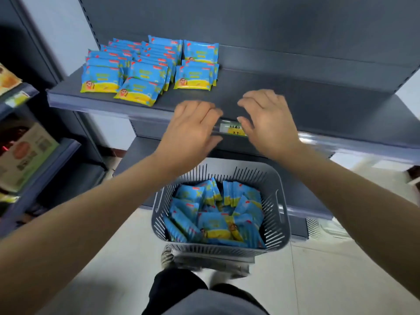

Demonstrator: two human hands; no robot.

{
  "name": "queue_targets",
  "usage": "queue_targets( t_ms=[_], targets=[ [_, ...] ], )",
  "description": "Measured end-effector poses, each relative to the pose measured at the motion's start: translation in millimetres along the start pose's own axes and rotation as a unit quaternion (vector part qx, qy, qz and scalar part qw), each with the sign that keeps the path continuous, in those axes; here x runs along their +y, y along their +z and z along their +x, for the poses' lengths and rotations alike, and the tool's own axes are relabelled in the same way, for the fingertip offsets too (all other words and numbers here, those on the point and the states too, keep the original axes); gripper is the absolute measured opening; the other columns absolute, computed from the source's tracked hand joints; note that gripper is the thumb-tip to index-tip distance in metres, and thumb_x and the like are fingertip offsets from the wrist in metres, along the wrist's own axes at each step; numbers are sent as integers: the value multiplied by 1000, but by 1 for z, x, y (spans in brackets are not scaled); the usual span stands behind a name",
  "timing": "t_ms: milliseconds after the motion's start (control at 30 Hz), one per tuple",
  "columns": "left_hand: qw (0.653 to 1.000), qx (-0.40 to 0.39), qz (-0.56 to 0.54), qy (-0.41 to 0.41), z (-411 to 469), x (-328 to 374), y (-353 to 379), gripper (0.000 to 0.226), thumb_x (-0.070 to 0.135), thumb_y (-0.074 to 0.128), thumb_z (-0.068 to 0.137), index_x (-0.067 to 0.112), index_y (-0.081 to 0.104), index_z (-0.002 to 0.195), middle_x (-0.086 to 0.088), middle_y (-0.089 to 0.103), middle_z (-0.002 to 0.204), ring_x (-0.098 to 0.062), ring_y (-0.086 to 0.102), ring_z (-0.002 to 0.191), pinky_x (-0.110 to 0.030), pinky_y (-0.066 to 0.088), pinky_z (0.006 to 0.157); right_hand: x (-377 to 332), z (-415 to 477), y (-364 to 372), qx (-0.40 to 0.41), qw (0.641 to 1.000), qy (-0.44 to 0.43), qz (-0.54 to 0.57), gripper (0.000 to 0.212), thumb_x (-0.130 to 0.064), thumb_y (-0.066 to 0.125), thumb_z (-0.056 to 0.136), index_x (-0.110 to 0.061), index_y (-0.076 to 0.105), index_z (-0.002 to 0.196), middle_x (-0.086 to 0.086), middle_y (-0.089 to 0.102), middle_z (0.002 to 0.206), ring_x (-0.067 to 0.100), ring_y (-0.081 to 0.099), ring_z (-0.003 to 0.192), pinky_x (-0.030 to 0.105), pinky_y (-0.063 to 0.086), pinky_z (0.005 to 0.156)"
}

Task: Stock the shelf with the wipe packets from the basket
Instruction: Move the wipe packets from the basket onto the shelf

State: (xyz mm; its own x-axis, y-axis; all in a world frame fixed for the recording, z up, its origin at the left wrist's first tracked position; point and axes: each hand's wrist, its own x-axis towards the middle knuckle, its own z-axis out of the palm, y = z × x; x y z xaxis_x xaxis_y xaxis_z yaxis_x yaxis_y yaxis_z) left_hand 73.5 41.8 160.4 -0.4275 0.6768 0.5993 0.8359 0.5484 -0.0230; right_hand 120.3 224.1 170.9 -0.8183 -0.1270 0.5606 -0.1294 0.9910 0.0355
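**Trousers up to shelf: both hands empty at the shelf lip**

Dark trousers (177, 285) of mine fill the bottom of the view, over a pale floor (102, 258).

Item 1. Directly ahead and below my hands is the grey slotted basket (281, 201). It holds the loose wipe packets (218, 223), blue and yellow, piled at mixed angles. What the basket rests on I cannot tell.

Item 2. My left hand (193, 130) and right hand (268, 121) are raised side by side, palms down, at the front edge of the dark grey shelf (318, 105). They are apart, with the yellow price label (231, 130) on the shelf lip showing between them. Fingers are loosely bent and hold nothing. Both hands are blurred.

Item 3. The shelved wipe packets (147, 67) occupy the left end of that shelf in three rows running front to back, each packet overlapping the one behind. They lie up and to the left of my left hand, well apart from it. The nearest, at the front of the middle row, sits askew.

Item 4. At far left, a neighbouring rack (68, 151) carries boxed goods (25, 153).
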Motion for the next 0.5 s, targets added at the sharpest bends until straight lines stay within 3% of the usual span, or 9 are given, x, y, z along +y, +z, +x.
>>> queue_targets(
  t_ms=[100,233,367,500],
  targets=[
    [995,-91,-44,-13,-33,6,32,44,23,71,74,2,61,111,-17,61,109,-36,57,101,-35,24,90,1,-33,28,-72,997,16,19,30,-16,60,84,-4,62,111,12,61,116,32,53,110,40,37,90],
    [959,-271,-74,-28,-76,7,86,46,34,61,86,14,51,126,-6,52,125,-25,45,117,-32,23,100,1,-76,71,-247,967,29,51,37,-24,54,90,-12,54,124,6,53,130,27,44,121,39,34,99],
    [925,-365,-93,-53,-106,12,129,50,35,62,85,16,48,129,-4,50,127,-24,43,119,-34,25,101,4,-115,104,-500,864,46,45,47,-38,58,86,-14,51,126,9,56,123,30,49,114,42,45,91],
    [895,-428,-106,-61,-123,20,161,48,33,63,86,16,48,129,-6,51,128,-25,44,119,-35,29,99,7,-147,128,-619,782,65,30,49,-38,62,85,-9,52,123,11,59,119,30,55,106,39,49,84]
  ],
)
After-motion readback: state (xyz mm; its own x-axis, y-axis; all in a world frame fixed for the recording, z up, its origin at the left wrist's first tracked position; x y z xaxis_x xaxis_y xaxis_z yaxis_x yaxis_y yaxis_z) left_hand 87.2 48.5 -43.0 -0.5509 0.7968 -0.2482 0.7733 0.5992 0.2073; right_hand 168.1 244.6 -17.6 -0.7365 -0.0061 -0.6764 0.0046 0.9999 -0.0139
